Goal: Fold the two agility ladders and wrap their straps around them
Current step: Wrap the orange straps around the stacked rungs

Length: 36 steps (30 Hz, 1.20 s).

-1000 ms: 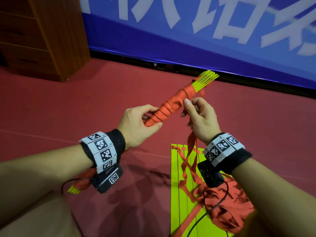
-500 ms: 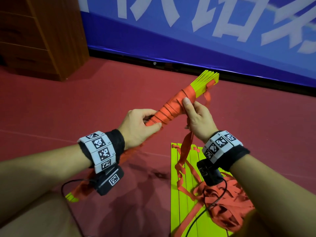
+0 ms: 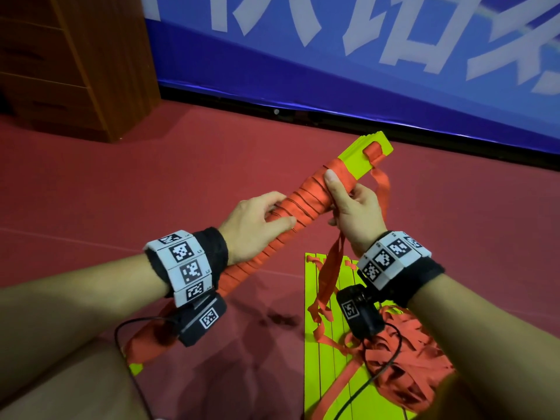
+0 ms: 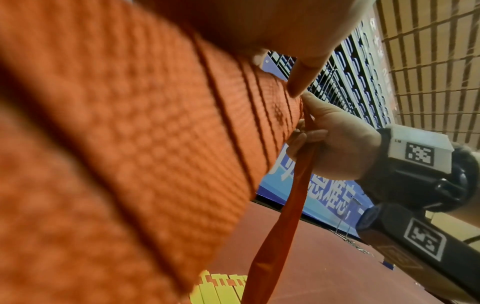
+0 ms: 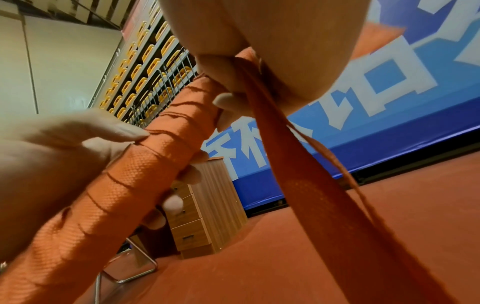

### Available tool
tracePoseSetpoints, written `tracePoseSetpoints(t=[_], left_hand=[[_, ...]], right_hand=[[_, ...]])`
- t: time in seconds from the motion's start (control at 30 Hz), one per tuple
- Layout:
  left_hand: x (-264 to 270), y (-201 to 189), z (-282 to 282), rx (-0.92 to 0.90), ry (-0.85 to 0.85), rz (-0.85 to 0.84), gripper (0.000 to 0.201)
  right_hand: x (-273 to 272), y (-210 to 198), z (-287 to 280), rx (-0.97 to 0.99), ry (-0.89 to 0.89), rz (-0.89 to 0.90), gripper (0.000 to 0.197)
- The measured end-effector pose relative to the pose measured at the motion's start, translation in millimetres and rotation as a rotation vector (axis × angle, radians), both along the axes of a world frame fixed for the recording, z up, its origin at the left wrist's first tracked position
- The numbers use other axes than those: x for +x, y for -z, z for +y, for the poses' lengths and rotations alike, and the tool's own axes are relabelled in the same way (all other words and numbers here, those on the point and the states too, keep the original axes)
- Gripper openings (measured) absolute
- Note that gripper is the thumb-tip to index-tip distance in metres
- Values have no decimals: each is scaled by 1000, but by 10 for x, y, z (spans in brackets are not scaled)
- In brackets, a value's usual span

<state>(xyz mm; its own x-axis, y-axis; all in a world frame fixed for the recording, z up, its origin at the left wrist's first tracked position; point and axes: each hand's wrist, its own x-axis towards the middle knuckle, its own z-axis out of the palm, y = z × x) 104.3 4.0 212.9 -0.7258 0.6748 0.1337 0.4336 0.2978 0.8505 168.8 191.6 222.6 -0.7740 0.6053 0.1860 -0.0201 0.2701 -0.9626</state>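
A: Folded ladder bundle (image 3: 291, 207) at frame centre, off the floor. Left hand (image 3: 251, 225) grasps its wrapped middle; right hand (image 3: 353, 207) pinches the orange strap (image 3: 330, 268), thumb pinning the last turn.

B: Keep tension, overlap toward the yellow rung ends (image 3: 363, 153). Second ladder (image 3: 321, 359) lies lower right, unwrapped
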Motion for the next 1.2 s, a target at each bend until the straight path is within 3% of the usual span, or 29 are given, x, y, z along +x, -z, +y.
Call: tracePoseSetpoints(t=[0.07,0.13,0.2,0.33,0.57,0.9,1.2], left_hand=[[-2,15,-9,-115,-2,259,69],[3,0,-21,-194,-12,485,90],[-16,-36,-28,-214,-44,602,92],[-67,-57,-24,-200,-123,682,72],[-104,19,-80,-110,-137,630,63],[-138,-15,-97,-43,-130,530,62],[-158,31,-102,80,-109,284,64]], right_hand=[[-9,-5,-16,-21,36,2,39],[-21,-30,-44,-53,71,3,38],[-29,-52,-73,-82,96,5,37],[-46,-45,-129,-145,105,2,38],[-18,-74,-167,-34,23,3,48],[75,-130,-113,66,-90,-6,36],[79,-91,-24,221,-143,-8,32]])
